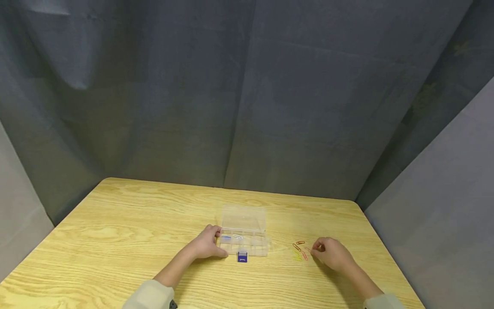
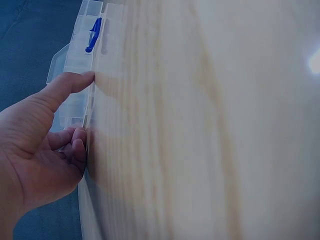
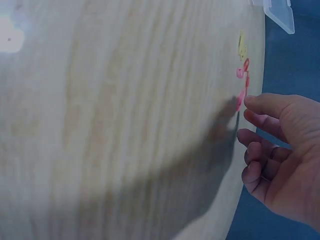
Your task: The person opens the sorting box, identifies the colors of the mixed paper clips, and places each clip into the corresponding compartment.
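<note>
A clear plastic compartment box (image 1: 252, 251) lies on the table with its lid (image 1: 244, 216) raised at the back. My left hand (image 1: 206, 243) holds the box's left end, thumb along the front edge and the other fingers bent at the side. Inside are white paper clips (image 1: 238, 236) and blue paper clips (image 1: 226, 237). On the right, my right hand (image 1: 332, 253) is low over the table, with thumb and index fingertips slightly apart right at a pink paper clip (image 3: 240, 101). Close by lie another pink clip (image 1: 304, 255), red-brown clips (image 1: 296, 247) and yellow clips (image 1: 297, 256).
A blue latch (image 1: 242, 257) sticks out at the box's front. The wood-grain table (image 1: 135, 240) reaches back to a dark grey curtain (image 1: 239, 107). Pale panels (image 1: 444, 206) stand at both sides.
</note>
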The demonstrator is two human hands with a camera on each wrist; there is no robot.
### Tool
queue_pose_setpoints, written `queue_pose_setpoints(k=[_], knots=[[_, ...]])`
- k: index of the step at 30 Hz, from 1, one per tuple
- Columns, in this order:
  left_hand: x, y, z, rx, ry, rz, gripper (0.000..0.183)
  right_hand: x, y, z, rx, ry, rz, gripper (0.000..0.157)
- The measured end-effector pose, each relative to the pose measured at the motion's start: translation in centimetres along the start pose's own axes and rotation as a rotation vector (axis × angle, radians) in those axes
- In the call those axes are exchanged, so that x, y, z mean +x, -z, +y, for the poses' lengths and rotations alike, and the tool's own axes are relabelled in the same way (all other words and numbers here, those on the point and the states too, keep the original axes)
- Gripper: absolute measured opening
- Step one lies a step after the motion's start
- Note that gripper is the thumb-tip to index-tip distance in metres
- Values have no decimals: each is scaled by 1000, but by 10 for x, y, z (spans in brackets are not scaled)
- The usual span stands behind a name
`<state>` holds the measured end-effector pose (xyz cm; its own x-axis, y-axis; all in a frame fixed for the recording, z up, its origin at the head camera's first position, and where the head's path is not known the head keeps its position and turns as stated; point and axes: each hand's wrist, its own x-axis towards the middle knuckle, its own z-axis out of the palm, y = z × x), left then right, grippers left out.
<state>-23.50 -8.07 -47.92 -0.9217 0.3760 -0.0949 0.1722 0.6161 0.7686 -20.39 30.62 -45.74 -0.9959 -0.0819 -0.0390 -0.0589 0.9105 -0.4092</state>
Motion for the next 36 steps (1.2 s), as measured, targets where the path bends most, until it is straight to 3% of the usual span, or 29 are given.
queue_pose_setpoints(k=[22, 36], knots=[[3, 0, 0, 11, 2, 7, 72, 4, -13, 3, -64, 6, 75, 5], [3, -1, 0, 23, 15, 13, 74, 8, -10, -7, -27, 25, 92, 9]])
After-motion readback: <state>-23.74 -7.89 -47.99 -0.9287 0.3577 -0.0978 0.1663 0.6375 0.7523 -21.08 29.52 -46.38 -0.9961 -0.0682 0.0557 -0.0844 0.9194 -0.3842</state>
